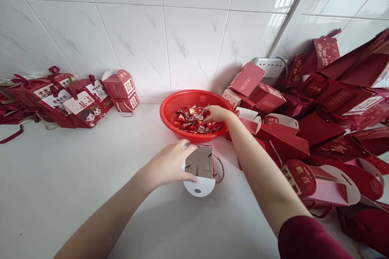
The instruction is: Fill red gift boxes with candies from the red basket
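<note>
A small red gift box with a white inside stands with its top open on the white counter. My left hand is closed on its left side, thumb at the near rim and fingers at the far rim. A rounded white flap folds out toward me, and a twisted cord handle hangs at the right. Behind the box is a red plastic basket holding many wrapped candies. Inside it, the fingertips of my right hand are pinched down on the candies, partly hiding what they grip.
Several closed red gift boxes stand at the left, with one two-part box nearer the basket. Piled at the right are many red boxes, some open, close to my right forearm. A power strip rests by the tiled wall.
</note>
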Demonstrator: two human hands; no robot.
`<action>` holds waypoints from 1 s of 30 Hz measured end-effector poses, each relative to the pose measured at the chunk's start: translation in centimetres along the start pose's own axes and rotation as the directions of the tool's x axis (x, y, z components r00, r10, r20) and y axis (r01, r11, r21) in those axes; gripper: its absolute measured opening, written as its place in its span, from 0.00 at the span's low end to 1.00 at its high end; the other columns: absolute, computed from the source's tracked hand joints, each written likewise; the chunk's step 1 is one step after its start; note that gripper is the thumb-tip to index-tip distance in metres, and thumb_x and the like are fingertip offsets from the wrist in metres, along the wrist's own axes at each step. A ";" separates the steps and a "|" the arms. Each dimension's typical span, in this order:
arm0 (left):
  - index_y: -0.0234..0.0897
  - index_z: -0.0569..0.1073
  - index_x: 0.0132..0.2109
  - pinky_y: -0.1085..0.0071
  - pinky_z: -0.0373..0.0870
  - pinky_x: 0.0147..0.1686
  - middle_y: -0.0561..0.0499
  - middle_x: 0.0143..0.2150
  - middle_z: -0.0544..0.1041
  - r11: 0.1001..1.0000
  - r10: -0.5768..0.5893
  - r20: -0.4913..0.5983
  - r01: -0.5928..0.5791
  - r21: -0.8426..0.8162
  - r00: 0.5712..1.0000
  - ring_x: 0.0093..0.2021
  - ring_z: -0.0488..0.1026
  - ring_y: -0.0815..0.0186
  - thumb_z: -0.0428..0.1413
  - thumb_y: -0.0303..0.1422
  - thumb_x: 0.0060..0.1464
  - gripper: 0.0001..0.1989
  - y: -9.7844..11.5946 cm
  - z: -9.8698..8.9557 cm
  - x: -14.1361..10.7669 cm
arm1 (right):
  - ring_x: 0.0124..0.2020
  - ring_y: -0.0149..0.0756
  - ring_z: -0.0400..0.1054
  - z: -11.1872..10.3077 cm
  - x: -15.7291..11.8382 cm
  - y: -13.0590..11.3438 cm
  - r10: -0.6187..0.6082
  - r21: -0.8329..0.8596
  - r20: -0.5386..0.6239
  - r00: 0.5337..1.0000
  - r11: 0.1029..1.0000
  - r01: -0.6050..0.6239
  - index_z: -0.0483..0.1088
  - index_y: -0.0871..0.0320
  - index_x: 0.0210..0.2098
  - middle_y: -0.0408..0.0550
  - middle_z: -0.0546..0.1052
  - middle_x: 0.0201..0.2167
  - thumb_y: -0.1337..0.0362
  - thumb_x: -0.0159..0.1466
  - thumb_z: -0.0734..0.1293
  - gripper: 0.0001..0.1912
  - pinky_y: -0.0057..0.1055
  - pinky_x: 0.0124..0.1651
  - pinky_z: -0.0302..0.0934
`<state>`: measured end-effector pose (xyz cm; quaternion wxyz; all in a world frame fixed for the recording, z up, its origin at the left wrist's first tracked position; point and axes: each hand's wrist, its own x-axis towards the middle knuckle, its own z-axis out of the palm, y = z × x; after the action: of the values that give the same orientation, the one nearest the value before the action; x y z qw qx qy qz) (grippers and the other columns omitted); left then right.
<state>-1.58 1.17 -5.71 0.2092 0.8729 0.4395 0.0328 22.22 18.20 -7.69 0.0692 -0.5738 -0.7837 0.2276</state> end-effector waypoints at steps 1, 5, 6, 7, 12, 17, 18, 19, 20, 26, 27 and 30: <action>0.52 0.59 0.66 0.64 0.70 0.43 0.49 0.60 0.67 1.000 -0.012 -0.001 0.012 -0.029 1.000 0.52 0.71 0.54 0.64 0.51 0.46 0.42 -0.1 0.1 0.1 | 0.48 0.41 0.72 0.2 -1.2 -0.1 -0.032 0.038 -0.073 0.997 0.999 0.035 0.74 0.53 0.46 0.47 0.77 0.49 0.61 0.57 0.74 0.17 0.33 0.50 0.66; 0.59 0.45 0.71 0.62 0.69 0.48 0.50 0.66 0.62 0.995 -0.043 -0.012 0.042 -0.090 0.999 0.58 0.68 0.51 0.65 0.49 0.44 0.53 -0.4 0.6 0.5 | 0.50 0.38 0.71 1.2 -5.7 -0.8 -0.077 0.149 -0.298 0.952 0.981 0.125 0.71 0.55 0.48 0.47 0.76 0.50 0.55 0.61 0.69 0.18 0.32 0.52 0.64; 0.60 0.44 0.71 0.61 0.69 0.50 0.50 0.68 0.60 0.995 -0.045 -0.014 0.043 -0.091 0.999 0.60 0.67 0.51 0.65 0.50 0.44 0.54 -0.5 0.6 0.7 | 0.50 0.38 0.71 1.4 -6.4 -1.0 -0.089 0.180 -0.350 0.933 0.971 0.160 0.71 0.55 0.48 0.47 0.77 0.50 0.55 0.61 0.68 0.18 0.32 0.53 0.64; 0.60 0.43 0.71 0.60 0.68 0.51 0.51 0.69 0.59 0.995 -0.043 -0.017 0.042 -0.089 0.999 0.61 0.65 0.50 0.65 0.50 0.44 0.54 -0.5 0.6 0.8 | 0.50 0.38 0.71 1.5 -7.1 -1.1 -0.108 0.218 -0.402 0.909 0.953 0.210 0.71 0.56 0.48 0.48 0.77 0.49 0.56 0.61 0.69 0.17 0.33 0.53 0.64; 0.62 0.43 0.71 0.60 0.68 0.52 0.52 0.70 0.58 0.996 -0.037 -0.008 0.036 -0.079 0.999 0.62 0.65 0.50 0.65 0.50 0.43 0.54 -0.2 0.4 1.1 | 0.45 0.40 0.73 0.6 -9.4 -2.2 -0.158 0.312 -0.638 0.753 0.842 0.440 0.71 0.56 0.45 0.47 0.78 0.45 0.62 0.58 0.71 0.16 0.37 0.50 0.66; 0.59 0.46 0.71 0.61 0.70 0.48 0.52 0.70 0.59 0.998 -0.017 -0.001 0.017 -0.055 1.000 0.59 0.69 0.50 0.65 0.50 0.44 0.52 0.2 0.2 1.0 | 0.49 0.38 0.72 -1.1 -13.1 -4.2 -0.450 0.269 -0.519 0.727 0.721 0.639 0.72 0.56 0.47 0.46 0.77 0.47 0.68 0.58 0.73 0.17 0.35 0.54 0.66; 0.57 0.48 0.71 0.61 0.70 0.47 0.51 0.68 0.61 0.998 -0.014 0.000 0.014 -0.053 1.000 0.57 0.70 0.50 0.65 0.49 0.44 0.51 0.3 0.1 1.0 | 0.50 0.38 0.71 -1.3 -13.8 -4.6 -0.520 0.272 -0.466 0.716 0.686 0.675 0.72 0.55 0.48 0.46 0.77 0.48 0.68 0.58 0.73 0.18 0.35 0.55 0.66; 0.56 0.50 0.70 0.61 0.71 0.46 0.50 0.66 0.64 0.998 -0.011 0.004 0.011 -0.055 1.000 0.55 0.72 0.50 0.65 0.49 0.44 0.50 0.4 0.1 1.0 | 0.51 0.38 0.71 -1.4 -14.4 -5.0 -0.576 0.266 -0.408 0.709 0.667 0.696 0.72 0.54 0.49 0.45 0.77 0.48 0.68 0.59 0.72 0.18 0.36 0.56 0.65; 0.54 0.54 0.69 0.61 0.71 0.46 0.50 0.64 0.67 0.998 -0.010 0.008 0.010 -0.064 1.000 0.53 0.73 0.50 0.65 0.48 0.44 0.47 0.4 0.1 1.0 | 0.51 0.38 0.71 -1.4 -14.9 -5.3 -0.609 0.250 -0.353 0.710 0.670 0.699 0.72 0.53 0.49 0.45 0.77 0.48 0.69 0.60 0.71 0.18 0.36 0.56 0.66; 0.56 0.52 0.69 0.62 0.70 0.48 0.52 0.65 0.65 0.998 -0.007 0.012 0.008 -0.064 1.000 0.57 0.70 0.52 0.66 0.48 0.43 0.49 0.5 -0.2 1.1 | 0.54 0.42 0.70 -0.7 -16.0 -5.7 -0.475 0.044 -0.326 0.817 0.856 0.515 0.69 0.48 0.56 0.46 0.75 0.54 0.74 0.63 0.64 0.24 0.42 0.54 0.67; 0.56 0.50 0.69 0.62 0.69 0.48 0.52 0.67 0.63 0.999 -0.001 0.013 0.002 -0.041 1.000 0.58 0.70 0.51 0.65 0.48 0.43 0.50 0.5 -0.2 1.1 | 0.55 0.42 0.69 -0.7 -16.2 -5.6 -0.471 0.043 -0.345 0.812 0.856 0.515 0.68 0.49 0.57 0.46 0.74 0.54 0.74 0.63 0.63 0.24 0.42 0.55 0.67; 0.57 0.52 0.69 0.63 0.69 0.47 0.53 0.66 0.64 1.000 0.013 0.034 -0.014 0.014 0.999 0.57 0.70 0.52 0.64 0.48 0.46 0.46 0.6 -0.3 0.9 | 0.56 0.41 0.68 -1.1 -16.8 -5.6 -0.493 0.064 -0.386 0.780 0.829 0.556 0.67 0.50 0.56 0.46 0.73 0.55 0.76 0.64 0.61 0.24 0.41 0.56 0.66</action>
<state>-0.67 1.62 -5.28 0.2101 0.8778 0.4303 0.0164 23.32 1.48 -1.68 0.3195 -0.3550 -0.8639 0.1598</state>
